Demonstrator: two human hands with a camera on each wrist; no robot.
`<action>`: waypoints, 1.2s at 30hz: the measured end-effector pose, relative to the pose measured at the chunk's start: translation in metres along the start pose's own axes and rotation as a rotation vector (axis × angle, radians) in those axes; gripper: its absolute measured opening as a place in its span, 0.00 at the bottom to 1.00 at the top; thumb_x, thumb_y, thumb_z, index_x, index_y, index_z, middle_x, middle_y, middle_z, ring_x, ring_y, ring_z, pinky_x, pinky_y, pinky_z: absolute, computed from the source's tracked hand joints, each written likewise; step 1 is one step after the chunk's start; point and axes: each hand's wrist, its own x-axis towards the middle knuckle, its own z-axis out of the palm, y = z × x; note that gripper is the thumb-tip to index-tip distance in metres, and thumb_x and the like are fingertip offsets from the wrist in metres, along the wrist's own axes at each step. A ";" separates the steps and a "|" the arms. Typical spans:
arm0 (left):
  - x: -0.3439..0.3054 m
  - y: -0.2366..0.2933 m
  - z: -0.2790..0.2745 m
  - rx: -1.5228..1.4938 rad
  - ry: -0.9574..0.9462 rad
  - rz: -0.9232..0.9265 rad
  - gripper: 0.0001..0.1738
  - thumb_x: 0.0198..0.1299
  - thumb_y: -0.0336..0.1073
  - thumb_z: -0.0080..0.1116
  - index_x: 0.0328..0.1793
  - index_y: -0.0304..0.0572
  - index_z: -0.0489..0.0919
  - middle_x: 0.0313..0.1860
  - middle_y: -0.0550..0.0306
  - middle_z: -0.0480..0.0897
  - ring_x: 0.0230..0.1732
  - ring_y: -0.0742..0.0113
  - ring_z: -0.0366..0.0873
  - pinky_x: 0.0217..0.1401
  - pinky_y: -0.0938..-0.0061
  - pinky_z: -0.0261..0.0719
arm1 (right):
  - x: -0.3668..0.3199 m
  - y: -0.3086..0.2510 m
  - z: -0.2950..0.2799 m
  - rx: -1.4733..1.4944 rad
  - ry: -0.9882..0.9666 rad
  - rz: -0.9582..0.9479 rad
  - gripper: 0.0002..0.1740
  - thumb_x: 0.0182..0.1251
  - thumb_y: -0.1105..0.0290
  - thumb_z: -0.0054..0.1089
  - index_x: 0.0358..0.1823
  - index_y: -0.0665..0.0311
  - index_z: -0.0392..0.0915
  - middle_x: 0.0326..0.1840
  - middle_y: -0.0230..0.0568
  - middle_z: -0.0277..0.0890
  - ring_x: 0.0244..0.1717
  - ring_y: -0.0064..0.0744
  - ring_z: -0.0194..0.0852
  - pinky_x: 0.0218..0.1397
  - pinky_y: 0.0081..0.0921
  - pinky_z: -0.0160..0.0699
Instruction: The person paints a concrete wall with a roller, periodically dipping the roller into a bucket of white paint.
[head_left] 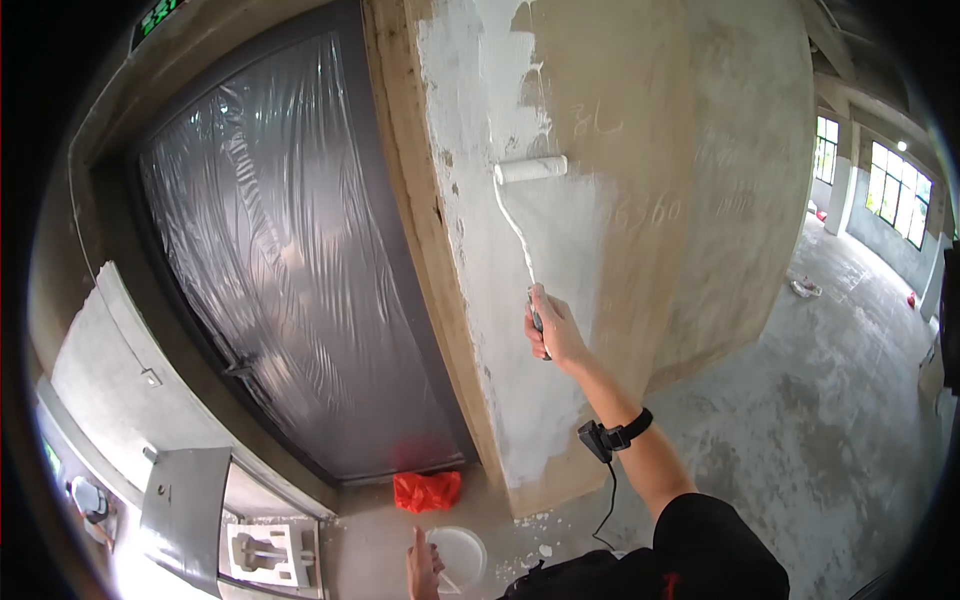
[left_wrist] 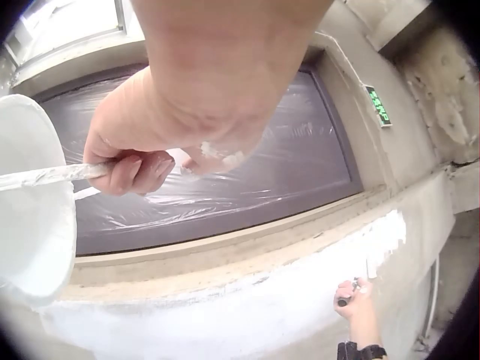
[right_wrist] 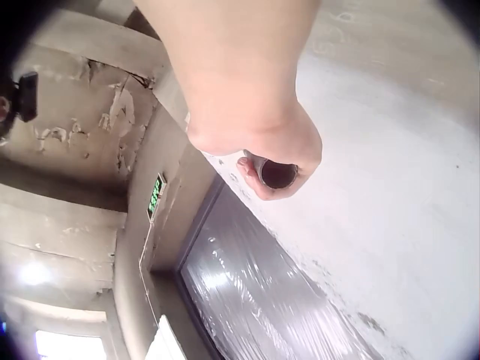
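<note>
A person works white paint onto a plaster wall point(head_left: 640, 150) in an unfinished concrete building. The right hand point(head_left: 553, 325) is raised, fingers wrapped tight around the grip of a long-handled paint roller point(head_left: 530, 169). The roller's white sleeve is pressed flat against the wall well above the hand, at the edge of the wet coat. The left hand point(head_left: 423, 568) hangs low near the floor point(head_left: 820, 400). In the left wrist view its fingers curl around the thin wire handle point(left_wrist: 41, 176) of a white bucket point(left_wrist: 30, 202), which it carries.

To judge by the coverage, the job is under halfway done. A white band point(head_left: 520, 350) runs down the wall's left side, beside the door frame, and spreads out around the roller. The broad stretch to the right point(head_left: 740, 170) is bare plaster with faint scrawled marks showing, and the coat's upper edge is ragged.

The door point(head_left: 290, 260) to the left is wrapped in clear plastic film. A crumpled red bag point(head_left: 427, 490) lies at its foot, near the bucket.
</note>
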 end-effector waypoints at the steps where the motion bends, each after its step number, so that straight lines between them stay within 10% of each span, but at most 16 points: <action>1: -0.011 0.008 0.007 0.021 -0.003 0.000 0.36 0.58 0.69 0.48 0.26 0.39 0.67 0.10 0.71 0.53 0.09 0.78 0.48 0.13 0.80 0.51 | -0.008 0.009 -0.001 0.005 0.001 0.018 0.28 0.71 0.42 0.38 0.24 0.58 0.59 0.10 0.26 0.52 0.08 0.15 0.45 0.10 0.19 0.49; 23: -0.024 -0.010 0.002 0.019 0.040 -0.065 0.36 0.57 0.69 0.50 0.28 0.37 0.68 0.10 0.72 0.52 0.08 0.79 0.47 0.11 0.81 0.45 | -0.142 0.243 -0.040 0.072 0.126 0.358 0.31 0.70 0.40 0.40 0.19 0.59 0.62 0.10 0.28 0.58 0.07 0.19 0.55 0.11 0.20 0.55; 30: -0.030 -0.011 0.000 0.030 0.024 -0.043 0.36 0.57 0.69 0.50 0.28 0.36 0.68 0.10 0.72 0.52 0.08 0.79 0.47 0.11 0.81 0.46 | -0.100 0.204 -0.041 -0.022 0.133 0.223 0.32 0.70 0.40 0.40 0.16 0.58 0.62 0.08 0.27 0.55 0.06 0.19 0.53 0.10 0.20 0.53; 36: -0.031 -0.011 0.001 0.015 -0.031 -0.018 0.36 0.60 0.67 0.49 0.30 0.34 0.69 0.11 0.71 0.53 0.09 0.79 0.48 0.12 0.80 0.48 | -0.032 0.062 -0.022 -0.082 0.072 0.064 0.32 0.71 0.40 0.36 0.18 0.59 0.61 0.09 0.27 0.55 0.07 0.19 0.52 0.10 0.19 0.51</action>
